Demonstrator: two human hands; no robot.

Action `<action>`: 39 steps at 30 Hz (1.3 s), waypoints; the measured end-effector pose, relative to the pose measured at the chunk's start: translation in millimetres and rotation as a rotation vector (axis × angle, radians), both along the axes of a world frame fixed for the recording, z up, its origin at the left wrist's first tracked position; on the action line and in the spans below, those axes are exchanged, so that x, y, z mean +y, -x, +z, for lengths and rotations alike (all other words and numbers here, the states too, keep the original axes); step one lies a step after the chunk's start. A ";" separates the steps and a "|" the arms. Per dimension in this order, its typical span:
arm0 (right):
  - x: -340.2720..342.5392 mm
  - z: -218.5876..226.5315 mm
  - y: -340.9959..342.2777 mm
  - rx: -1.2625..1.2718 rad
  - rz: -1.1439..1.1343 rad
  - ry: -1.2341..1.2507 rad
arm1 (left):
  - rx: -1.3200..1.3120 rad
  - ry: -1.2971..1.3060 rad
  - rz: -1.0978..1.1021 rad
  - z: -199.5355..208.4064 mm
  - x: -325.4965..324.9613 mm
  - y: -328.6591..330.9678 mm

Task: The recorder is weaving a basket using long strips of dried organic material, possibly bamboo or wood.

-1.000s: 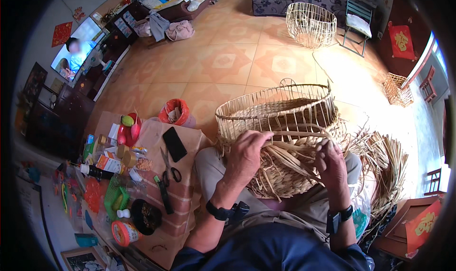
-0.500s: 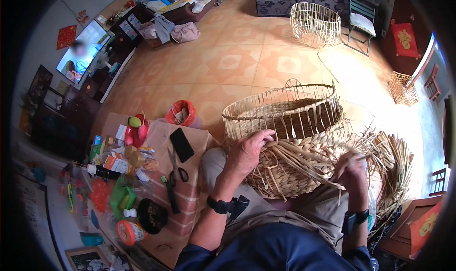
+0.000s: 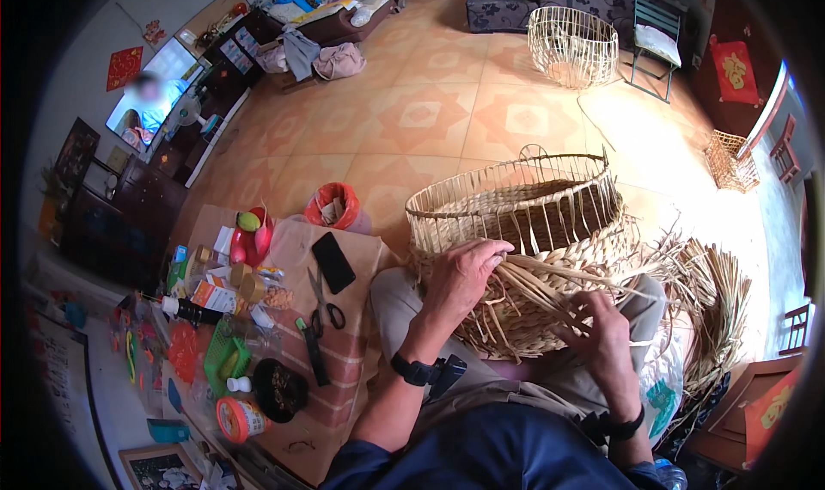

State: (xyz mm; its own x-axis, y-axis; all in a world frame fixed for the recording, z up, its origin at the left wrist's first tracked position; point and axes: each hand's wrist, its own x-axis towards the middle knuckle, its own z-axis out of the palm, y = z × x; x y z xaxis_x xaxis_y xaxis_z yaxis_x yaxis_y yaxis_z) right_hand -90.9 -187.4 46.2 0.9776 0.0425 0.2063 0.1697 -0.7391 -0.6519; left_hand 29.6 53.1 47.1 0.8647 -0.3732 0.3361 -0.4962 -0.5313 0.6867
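Observation:
A half-woven straw basket (image 3: 601, 199) rests on my lap, its upper frame of thin upright rods still bare in places above the plaited wall. My left hand (image 3: 464, 275) is closed on the near side of the wall, pinching the straw strands (image 3: 534, 285) where they leave the weave. Lower and to the right, my right hand (image 3: 601, 333) has its fingers closed round the loose lengths of those same strands. Frayed ends hang down between the two hands. My fingers partly hide the exact spots they grip.
A table (image 3: 365, 262) at left holds scissors (image 3: 325, 301), a black phone (image 3: 333, 262), jars and packets. Behind it stands a red-lined bin (image 3: 333, 205). A heap of dry straw (image 3: 713, 309) lies at right. Farther off are a bare basket frame (image 3: 574, 50) and a folding chair (image 3: 656, 43).
My right hand has come left and down, from beside the straw heap to the strands in front of the basket. My left hand has shifted slightly right, keeping its pinch.

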 end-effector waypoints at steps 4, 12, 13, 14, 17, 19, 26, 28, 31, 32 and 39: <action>23.2 9.9 -4.5 0.071 -0.019 0.287 | 0.123 -0.002 0.012 0.3 2.2 -3.5; 28.0 72.2 8.5 0.402 0.359 -0.219 | 0.039 -0.056 -0.121 5.0 13.0 11.7; 29.6 75.6 5.7 0.524 0.380 -0.454 | 0.012 -0.112 -0.125 7.8 11.4 14.0; 28.1 74.2 3.2 0.531 0.376 -0.595 | -0.015 -0.070 -0.086 4.1 7.4 14.1; 23.7 93.4 -18.7 0.770 0.312 -1.097 | -0.090 -0.076 -0.025 -11.3 6.7 11.9; 14.3 107.2 -31.7 0.720 0.286 -1.131 | -0.212 -0.044 -0.013 -18.0 5.3 10.3; -50.9 42.9 -61.7 0.099 0.489 -1.850 | -0.058 -0.022 0.056 -15.5 -2.0 -2.5; -39.3 32.3 -66.8 0.079 0.121 -1.096 | -0.065 -0.027 0.061 -15.3 1.8 1.0; 20.0 39.0 -55.0 0.309 0.282 -0.284 | -0.088 0.017 0.081 -23.9 14.3 7.2; 31.7 23.7 -48.1 0.104 0.220 0.029 | -0.066 -0.001 0.053 -27.4 11.9 7.0; 32.1 -1.8 -35.5 -0.099 0.038 0.148 | -0.040 -0.005 0.008 -28.9 -2.7 8.2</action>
